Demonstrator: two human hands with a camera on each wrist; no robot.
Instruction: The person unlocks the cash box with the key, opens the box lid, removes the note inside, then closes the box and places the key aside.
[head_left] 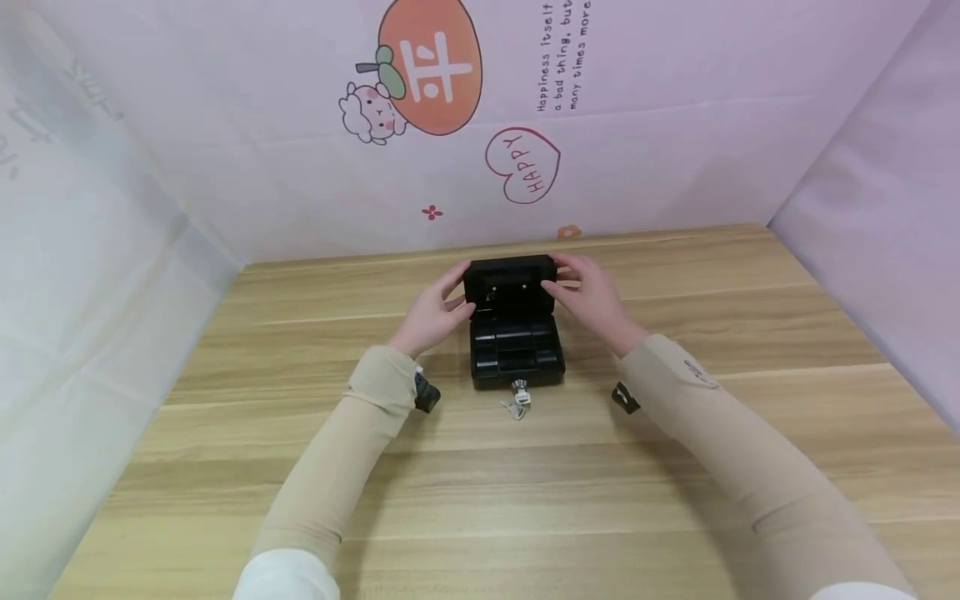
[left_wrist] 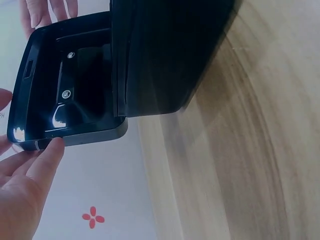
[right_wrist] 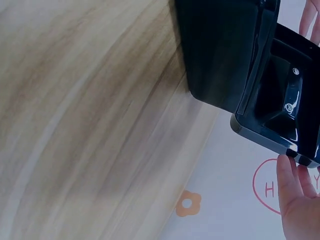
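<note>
A small black cash box (head_left: 517, 381) sits on the table with its lid (head_left: 510, 267) raised at the back, the inside facing me. My left hand (head_left: 433, 315) holds the lid's left edge, thumb at the front and fingers behind. On the opposite edge, my right hand (head_left: 594, 298) grips the lid the same way. The left wrist view shows two round screws on the lid's inner face (left_wrist: 82, 85). Black compartments (head_left: 513, 337) fill the lower half of the box. Keys (head_left: 516, 409) hang from the lock at its front.
The wood-grain table (head_left: 465, 492) meets a white printed backdrop (head_left: 300, 167) just behind the box. White cloth walls stand at left and right. A black wrist device (head_left: 426, 392) shows under the left sleeve, and another (head_left: 626, 398) under the right.
</note>
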